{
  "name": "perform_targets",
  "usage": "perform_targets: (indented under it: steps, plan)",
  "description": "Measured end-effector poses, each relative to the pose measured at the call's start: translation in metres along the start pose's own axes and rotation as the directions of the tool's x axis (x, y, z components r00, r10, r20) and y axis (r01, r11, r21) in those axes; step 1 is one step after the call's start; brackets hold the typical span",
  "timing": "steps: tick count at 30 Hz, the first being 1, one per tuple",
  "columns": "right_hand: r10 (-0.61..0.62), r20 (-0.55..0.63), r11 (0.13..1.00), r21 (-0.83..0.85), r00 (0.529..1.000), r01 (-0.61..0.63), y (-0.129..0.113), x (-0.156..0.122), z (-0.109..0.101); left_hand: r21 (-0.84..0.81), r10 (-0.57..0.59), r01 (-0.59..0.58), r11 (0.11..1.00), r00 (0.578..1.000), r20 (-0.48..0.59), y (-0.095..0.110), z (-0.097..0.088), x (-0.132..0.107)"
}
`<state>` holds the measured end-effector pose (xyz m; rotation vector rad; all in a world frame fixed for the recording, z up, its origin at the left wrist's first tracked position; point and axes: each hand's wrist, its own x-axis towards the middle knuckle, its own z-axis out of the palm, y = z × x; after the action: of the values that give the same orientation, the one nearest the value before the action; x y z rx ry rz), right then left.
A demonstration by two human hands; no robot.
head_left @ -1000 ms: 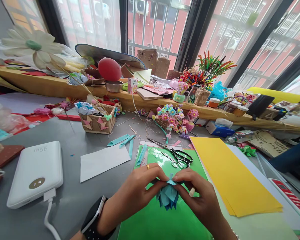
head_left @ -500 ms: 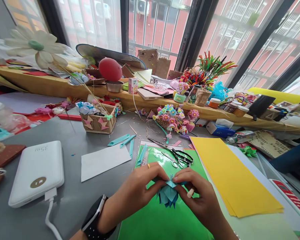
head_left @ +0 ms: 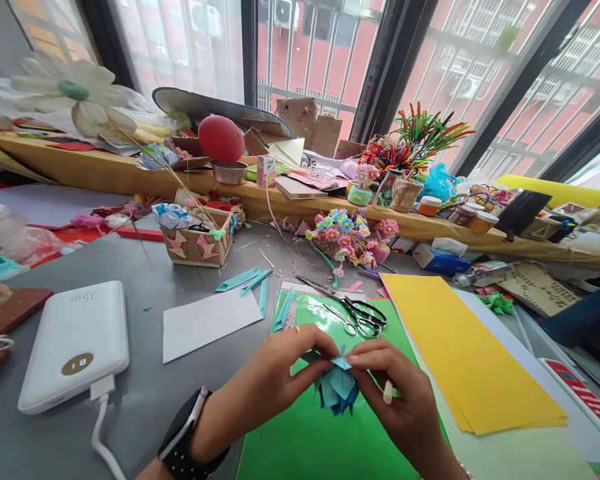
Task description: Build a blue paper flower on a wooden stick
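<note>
My left hand (head_left: 280,373) and my right hand (head_left: 395,397) meet over a green sheet (head_left: 310,440) on the grey table. Between their fingertips they pinch a blue folded paper flower (head_left: 337,387), whose petals hang down below the fingers. My right hand also holds a small white stick (head_left: 387,393) that pokes out between its fingers. There is a ring on my left hand and a dark watch (head_left: 185,440) on its wrist. Both hands are closed on the flower.
Black scissors (head_left: 363,315) lie just beyond my hands. Yellow paper sheets (head_left: 460,353) lie to the right, a white sheet (head_left: 207,323) and a white power bank (head_left: 73,343) with cable to the left. Teal strips (head_left: 245,280), a cardboard basket (head_left: 197,243) and paper flower bouquets (head_left: 345,237) stand further back.
My hands have shifted slightly and turned the blue flower a little; the white stick in my right hand now points more downward. Nothing else has moved.
</note>
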<state>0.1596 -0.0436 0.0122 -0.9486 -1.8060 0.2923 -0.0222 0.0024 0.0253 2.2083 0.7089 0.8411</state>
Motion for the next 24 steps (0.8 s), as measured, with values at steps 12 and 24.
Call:
perform_targets:
  steps: [12,24]
  plan:
    - [0.023,0.057,0.997,0.068,0.998,-0.027,-0.0003,0.0015,-0.0014,-0.004,0.040,-0.040,0.999,0.999,0.019,0.0005,-0.0023,-0.0006]
    - [0.083,0.091,0.996,0.032,0.992,-0.086,0.0007,0.0026,-0.0051,0.003,0.038,-0.038,0.999,0.999,0.029,-0.0013,-0.0025,0.0006]
